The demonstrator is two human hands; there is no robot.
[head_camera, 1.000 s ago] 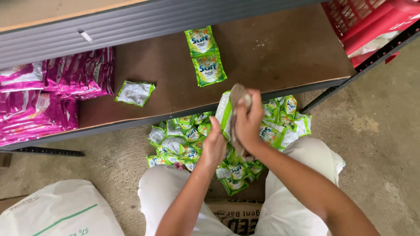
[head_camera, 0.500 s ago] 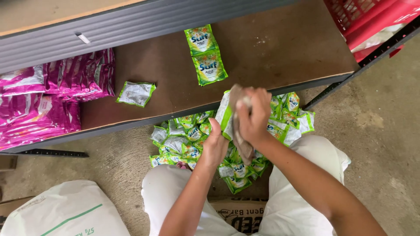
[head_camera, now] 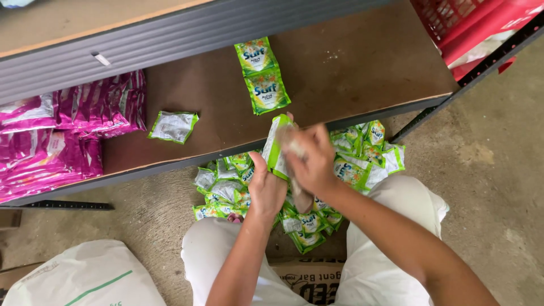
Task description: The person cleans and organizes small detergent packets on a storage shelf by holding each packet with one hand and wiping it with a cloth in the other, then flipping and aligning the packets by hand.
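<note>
My left hand (head_camera: 266, 190) holds a strip of green sachets (head_camera: 276, 148) upright just in front of the shelf's edge. My right hand (head_camera: 311, 161) is closed on a brownish cloth (head_camera: 300, 195) and presses it against the strip. A pile of green sachets (head_camera: 226, 187) lies on the floor between my knees and the shelf. On the brown shelf board (head_camera: 362, 68) lie a pair of joined green sachets (head_camera: 262, 75) and one sachet turned face down (head_camera: 173, 126).
Stacks of pink sachets (head_camera: 62, 139) fill the shelf's left end. A red crate (head_camera: 481, 22) sits at the upper right. A white sack (head_camera: 85, 277) lies at lower left, and a cardboard box (head_camera: 309, 280) sits under my legs. Concrete floor (head_camera: 498, 187) lies to the right.
My right hand with the cloth has shifted slightly along the green strip; the left hand keeps its hold. The things on the shelf have not moved.
</note>
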